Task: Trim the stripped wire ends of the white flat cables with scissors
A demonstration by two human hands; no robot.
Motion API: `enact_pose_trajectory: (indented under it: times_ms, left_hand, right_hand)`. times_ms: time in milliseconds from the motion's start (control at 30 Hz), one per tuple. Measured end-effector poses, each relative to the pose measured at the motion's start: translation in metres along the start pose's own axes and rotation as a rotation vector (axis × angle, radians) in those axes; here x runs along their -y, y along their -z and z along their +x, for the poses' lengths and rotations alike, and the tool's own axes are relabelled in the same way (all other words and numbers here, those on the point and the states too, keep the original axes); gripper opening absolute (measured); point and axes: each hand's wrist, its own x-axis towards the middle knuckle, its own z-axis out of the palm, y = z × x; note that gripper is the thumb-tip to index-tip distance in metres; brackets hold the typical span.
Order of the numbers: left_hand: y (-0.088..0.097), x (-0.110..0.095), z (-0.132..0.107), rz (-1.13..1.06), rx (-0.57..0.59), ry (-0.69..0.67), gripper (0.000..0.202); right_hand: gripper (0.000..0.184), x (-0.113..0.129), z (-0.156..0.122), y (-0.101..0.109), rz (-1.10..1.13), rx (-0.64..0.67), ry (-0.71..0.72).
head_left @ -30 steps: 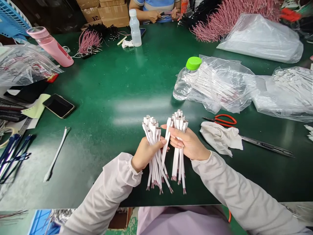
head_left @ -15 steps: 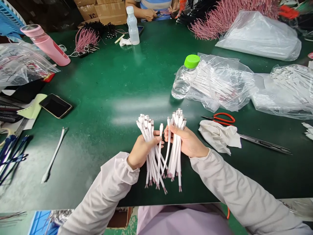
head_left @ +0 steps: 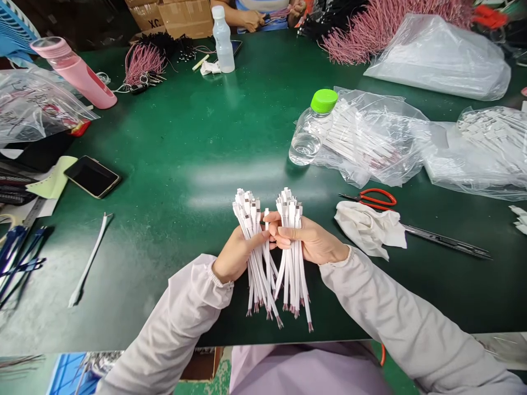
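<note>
My left hand [head_left: 237,253] is closed around a bundle of short white USB cables [head_left: 256,274]. Their plugs point up and away from me, and their cut ends with pinkish wires hang toward the table edge. My right hand [head_left: 315,240] grips a second bundle of white cables [head_left: 293,269], held the same way beside the first. Between the bundles a single cable [head_left: 267,269] stands a little apart at my left fingertips. The fingers of both hands meet there, and some are hidden behind the cables.
To the right lie red-handled scissors [head_left: 376,198], a white cloth [head_left: 368,227], metal tweezers [head_left: 448,241] and bagged white cables [head_left: 370,137]. A green-capped bottle [head_left: 307,134] stands ahead. At left are a phone [head_left: 93,176] and one loose cable [head_left: 91,258]. Across the table a person's hands [head_left: 253,21] hold wires.
My right hand has shifted slightly left with its bundle, closer to my left hand. The cable that stood apart at my right thumb now lies in with that bundle.
</note>
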Motion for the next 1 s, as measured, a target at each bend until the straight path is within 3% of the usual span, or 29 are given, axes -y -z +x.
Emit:
enact_pose_trajectory:
  times_ms: [200, 433, 567, 800, 1000]
  left_hand:
    - [0.001, -0.012, 0.001, 0.029, -0.077, -0.074, 0.039]
    - [-0.003, -0.023, -0.001, 0.405, -0.169, -0.199, 0.030]
    - [-0.001, -0.022, 0.002, 0.501, -0.153, -0.238, 0.013]
    - [0.004, -0.021, 0.004, 0.672, -0.133, -0.284, 0.013]
    - [0.004, -0.019, 0.007, 0.605, -0.041, -0.218, 0.013]
  right_hand:
    - [0.027, -0.002, -0.001, -0.005, -0.014, 0.062, -0.048]
    - [0.026, -0.015, 0.003, -0.012, -0.168, -0.022, -0.076]
    - [0.020, -0.021, 0.005, -0.014, -0.415, -0.067, 0.011]
    - [0.008, -0.021, 0.004, -0.013, -0.740, -0.131, 0.173]
    - [0.018, -0.013, 0.004, -0.008, -1.241, -0.356, 0.282]
